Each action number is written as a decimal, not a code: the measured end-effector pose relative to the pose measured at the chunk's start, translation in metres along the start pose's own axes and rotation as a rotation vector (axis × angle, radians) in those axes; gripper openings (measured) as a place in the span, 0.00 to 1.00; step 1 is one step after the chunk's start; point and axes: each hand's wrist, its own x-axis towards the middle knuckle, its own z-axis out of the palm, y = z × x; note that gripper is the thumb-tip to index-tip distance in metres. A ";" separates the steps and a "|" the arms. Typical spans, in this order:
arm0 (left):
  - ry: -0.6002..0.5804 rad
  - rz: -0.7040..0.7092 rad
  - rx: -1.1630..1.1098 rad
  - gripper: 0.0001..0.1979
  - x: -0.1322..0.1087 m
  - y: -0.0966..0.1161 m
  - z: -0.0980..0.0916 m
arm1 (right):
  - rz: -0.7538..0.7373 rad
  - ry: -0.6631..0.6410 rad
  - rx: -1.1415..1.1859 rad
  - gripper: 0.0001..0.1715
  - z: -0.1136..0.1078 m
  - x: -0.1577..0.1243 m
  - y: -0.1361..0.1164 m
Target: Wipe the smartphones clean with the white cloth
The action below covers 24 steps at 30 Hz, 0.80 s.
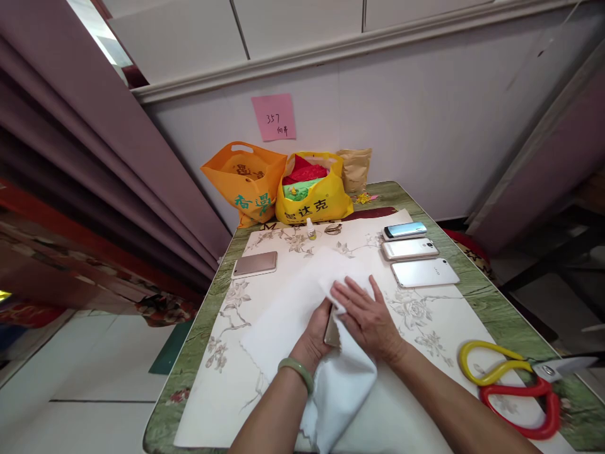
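**Phone wrapped in cloth, both hands on it**

While the left hand grips a slim gold-coloured phone from below, wrist bent up and fingers closed on its edge, the right hand lies flat and spread on top, pressing a white soft cloth against it, apparently so the cloth rubs the surface. This sits near the desk's front edge, on a pale floral mat. Three silver phones line the right edge; another gold phone lies toward the left edge; yellow-and-red scissors rest at the front right corner.
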 end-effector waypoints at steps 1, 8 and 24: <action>-0.050 -0.130 -0.279 0.34 0.003 0.002 0.002 | 0.082 0.045 -0.009 0.28 0.002 -0.001 0.005; -0.137 -0.667 -1.468 0.22 0.008 -0.005 0.003 | 0.074 0.102 0.023 0.28 -0.001 -0.007 0.006; 0.043 -0.617 -1.505 0.20 0.005 0.003 -0.002 | -0.186 -0.038 0.140 0.27 -0.006 -0.004 -0.011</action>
